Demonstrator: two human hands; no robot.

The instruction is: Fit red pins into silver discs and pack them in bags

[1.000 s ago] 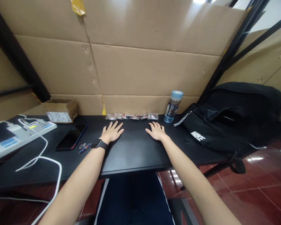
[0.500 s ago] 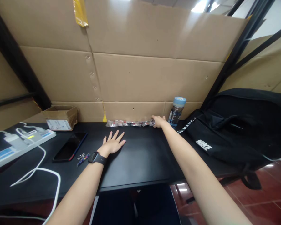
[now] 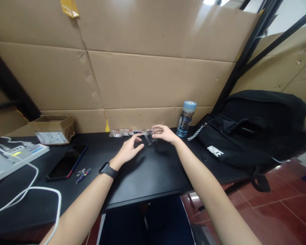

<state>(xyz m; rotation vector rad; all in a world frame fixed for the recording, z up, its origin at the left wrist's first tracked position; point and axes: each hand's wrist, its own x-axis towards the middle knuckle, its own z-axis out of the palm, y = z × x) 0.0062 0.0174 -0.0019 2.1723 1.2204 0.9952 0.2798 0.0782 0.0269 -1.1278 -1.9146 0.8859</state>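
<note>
My right hand [image 3: 164, 133] is raised a little above the black table [image 3: 148, 173] and pinches a small clear plastic packet [image 3: 150, 138]. My left hand [image 3: 129, 150], with a black watch at the wrist, hovers just left of that packet, its fingers spread and reaching toward it. Behind both hands a row of similar clear packets [image 3: 126, 132] with small red and dark parts lies along the foot of the cardboard wall.
A water bottle with a blue cap [image 3: 185, 118] and a black backpack [image 3: 247, 132] stand at the right. At the left lie a phone [image 3: 66, 165], keys [image 3: 82, 173], a small cardboard box [image 3: 52, 127], and a power strip [image 3: 12, 157] with white cables.
My right hand reached to the right end of the packet row, took one packet and drew it back toward the middle. My left hand lifted off the table toward it.
</note>
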